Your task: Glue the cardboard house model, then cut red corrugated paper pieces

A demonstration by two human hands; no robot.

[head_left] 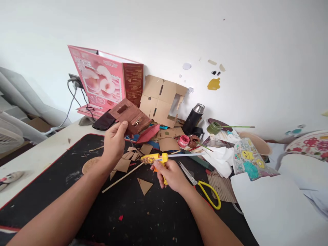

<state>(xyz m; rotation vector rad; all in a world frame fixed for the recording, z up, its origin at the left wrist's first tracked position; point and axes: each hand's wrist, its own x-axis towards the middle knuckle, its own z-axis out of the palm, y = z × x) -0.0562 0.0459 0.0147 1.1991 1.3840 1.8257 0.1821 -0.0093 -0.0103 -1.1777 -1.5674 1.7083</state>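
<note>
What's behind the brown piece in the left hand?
Past the brown piece, parts of the pink box and tan cardboard show; whatever its solid surface covers is hidden.

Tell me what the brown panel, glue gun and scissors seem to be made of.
The brown panel may be painted cardboard or thin wood: matte, streaky brown. The glue gun is probably plastic, with a bright yellow, moulded-looking body. The scissors have metal-looking blades, silvery grey; their yellow handles look plastic or coated.

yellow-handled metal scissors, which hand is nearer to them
Right. The right hand, around a yellow plastic glue gun, is just left of the yellow-handled metal scissors; the left hand, holding a brown rectangular piece, is farther left.
</note>
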